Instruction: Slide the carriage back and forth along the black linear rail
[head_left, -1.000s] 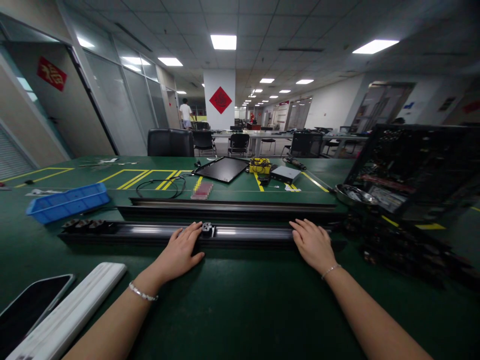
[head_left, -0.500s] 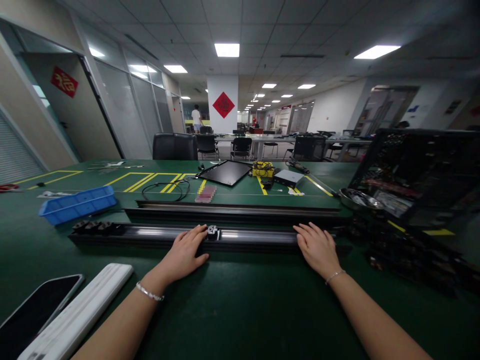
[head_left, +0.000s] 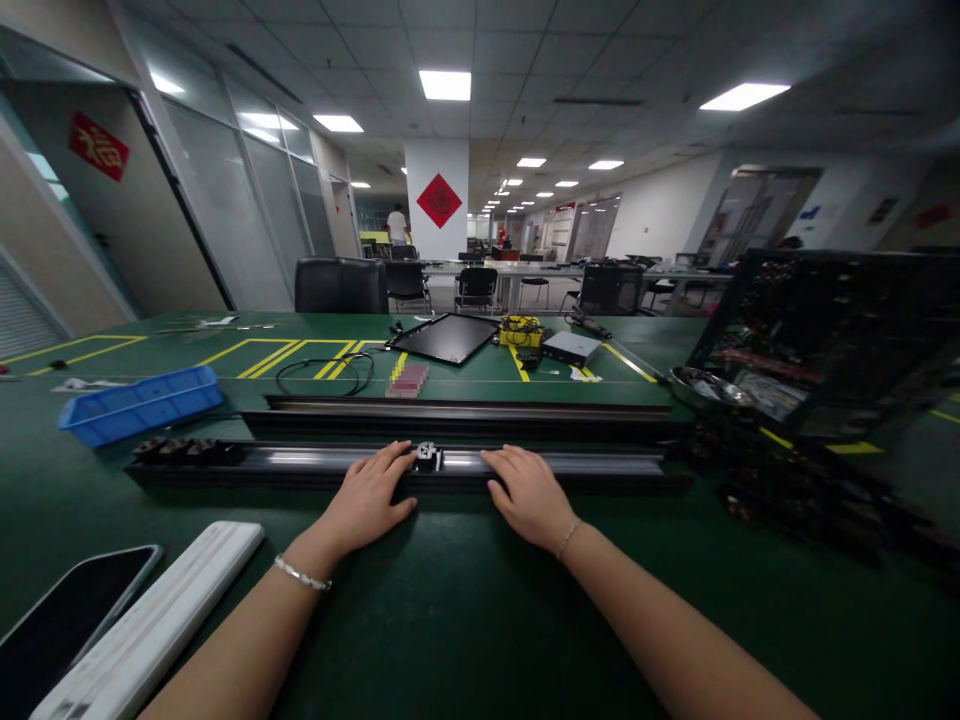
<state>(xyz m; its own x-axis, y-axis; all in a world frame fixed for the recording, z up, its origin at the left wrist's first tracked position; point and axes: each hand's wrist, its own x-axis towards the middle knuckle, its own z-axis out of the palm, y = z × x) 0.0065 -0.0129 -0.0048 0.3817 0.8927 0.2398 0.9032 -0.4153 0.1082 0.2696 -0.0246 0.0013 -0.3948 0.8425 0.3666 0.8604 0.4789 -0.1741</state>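
A long black metal rail (head_left: 300, 462) lies crosswise on the green table. My left hand (head_left: 369, 498) rests flat on it, fingers extended and thumb apart, its fingertips beside a small black-and-silver block (head_left: 427, 456) set in the channel. To the right of that block, my right hand (head_left: 529, 492) lies on the rail with its fingers stretched out. Neither hand is wrapped round anything. Several dark blocks (head_left: 180, 450) sit at the rail's left end. Behind it lies a second black rail (head_left: 465, 412), parallel to the first.
Left of the rails is a blue bin (head_left: 142, 402). A white bar (head_left: 157, 620) and a phone (head_left: 75, 615) lie at front left. Beyond are a black panel (head_left: 446, 338), a yellow box (head_left: 520, 328) and a grey box (head_left: 571, 346). A metal bowl (head_left: 709, 388) stands right.
My right hand has slid left along the rail, from near its right end to close by the small block. My left hand stays by the block. The view has shifted slightly.
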